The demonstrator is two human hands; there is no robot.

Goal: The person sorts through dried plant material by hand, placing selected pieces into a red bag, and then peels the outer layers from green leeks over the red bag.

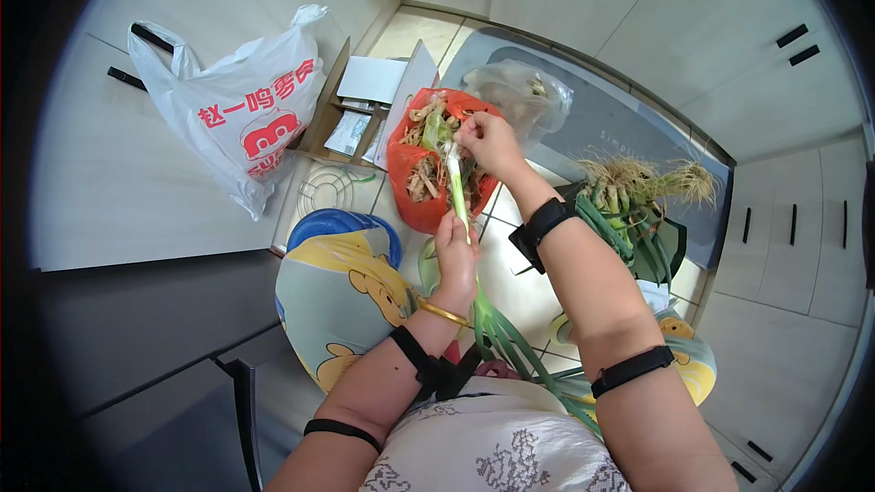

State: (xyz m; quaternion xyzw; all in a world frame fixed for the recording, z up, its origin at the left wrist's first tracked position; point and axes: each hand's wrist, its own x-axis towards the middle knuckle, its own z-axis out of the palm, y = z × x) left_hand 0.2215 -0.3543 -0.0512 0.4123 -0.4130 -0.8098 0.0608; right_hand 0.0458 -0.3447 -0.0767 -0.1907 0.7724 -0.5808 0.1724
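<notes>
My left hand point(455, 256) is closed around the stalk of a green onion point(457, 184), whose white end points away from me. Its long green leaves point(509, 338) trail back over my lap to the right. At the white end, my right hand point(491, 143) pinches with thumb and forefinger; whether it grips the stalk or only a thin skin there is hard to see. Directly beneath both lies an open red plastic bag point(418, 212) filled with dry, pale peelings point(425, 181) and some greenish scraps.
Rooted green onions point(615, 195) lie in a pile at right, partly over a grey mat point(588, 130). Beyond the red bag sits a translucent plastic bag point(509, 99). Leftward are a cardboard box point(322, 123), a white shopping bag point(219, 92) and a wire rack point(327, 190). Cabinets point(772, 219) enclose the floor.
</notes>
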